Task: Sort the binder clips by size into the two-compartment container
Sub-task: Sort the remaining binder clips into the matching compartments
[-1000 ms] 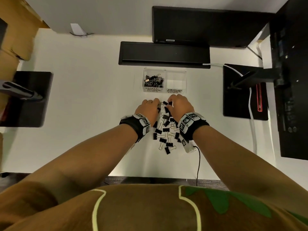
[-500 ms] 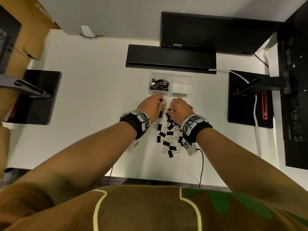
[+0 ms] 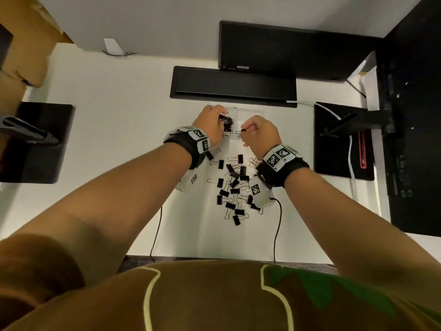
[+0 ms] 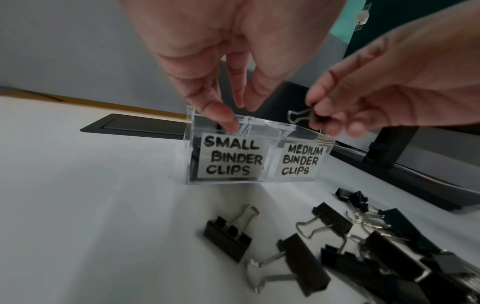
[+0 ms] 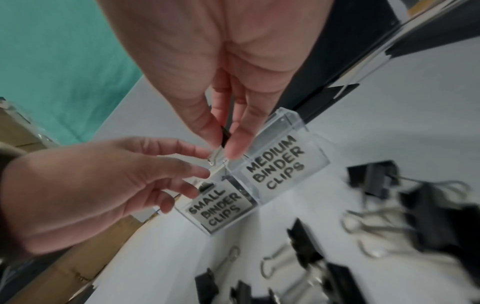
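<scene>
A clear two-compartment container [image 3: 248, 117] [image 4: 228, 181] [image 5: 285, 121] stands just behind a pile of black binder clips [image 3: 233, 185] [image 4: 335, 222] [image 5: 374, 179]. Its left half, labelled SMALL, holds several clips; the right half is labelled MEDIUM. My left hand [image 3: 220, 118] [image 4: 239, 111] hovers over the small compartment with fingers extended and nothing between them. My right hand [image 3: 245, 131] [image 5: 223, 148] pinches one binder clip [image 4: 298, 115] [image 5: 225, 133] by its black body, above the divider and the medium compartment's front rim.
A long black bar [image 3: 233, 86] lies right behind the container, with a monitor [image 3: 286, 48] behind it. Black pads sit at the left [image 3: 35, 142] and right [image 3: 341, 139]. Two cables [image 3: 276, 225] trail to the table's front edge.
Both hands rose from the pile and moved forward to the container. The left hand's small clip is no longer in its fingers. The right hand still carries its clip.
</scene>
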### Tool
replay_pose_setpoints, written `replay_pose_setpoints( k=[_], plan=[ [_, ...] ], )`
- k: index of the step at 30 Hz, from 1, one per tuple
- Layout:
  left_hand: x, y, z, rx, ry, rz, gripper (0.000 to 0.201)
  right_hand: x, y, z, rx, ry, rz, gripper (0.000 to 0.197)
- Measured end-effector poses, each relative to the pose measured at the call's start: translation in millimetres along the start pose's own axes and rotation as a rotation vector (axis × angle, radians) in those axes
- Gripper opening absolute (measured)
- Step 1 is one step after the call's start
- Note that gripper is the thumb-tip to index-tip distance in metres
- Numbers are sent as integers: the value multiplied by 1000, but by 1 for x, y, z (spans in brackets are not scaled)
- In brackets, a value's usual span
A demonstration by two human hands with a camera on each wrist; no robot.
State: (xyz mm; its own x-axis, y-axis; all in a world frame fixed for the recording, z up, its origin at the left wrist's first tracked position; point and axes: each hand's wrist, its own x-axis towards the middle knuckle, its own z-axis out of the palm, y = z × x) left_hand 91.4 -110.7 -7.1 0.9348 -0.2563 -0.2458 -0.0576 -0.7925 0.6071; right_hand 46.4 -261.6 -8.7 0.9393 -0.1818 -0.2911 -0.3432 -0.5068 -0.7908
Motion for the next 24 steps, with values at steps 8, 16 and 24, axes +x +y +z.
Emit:
replay_pose_setpoints(
  k=[8, 16, 24],
  plan=[
    [-47, -18, 7, -25, 7, -31, 38, 27, -31, 28, -237, -78, -114, 24],
    [-99, -47, 45, 51, -279, 88, 31, -3, -12, 14, -152, -106, -115, 24],
    [-103, -55, 53, 157, -312, 142, 34, -58, 37, 10, -453, -403, -78, 24]
  ],
)
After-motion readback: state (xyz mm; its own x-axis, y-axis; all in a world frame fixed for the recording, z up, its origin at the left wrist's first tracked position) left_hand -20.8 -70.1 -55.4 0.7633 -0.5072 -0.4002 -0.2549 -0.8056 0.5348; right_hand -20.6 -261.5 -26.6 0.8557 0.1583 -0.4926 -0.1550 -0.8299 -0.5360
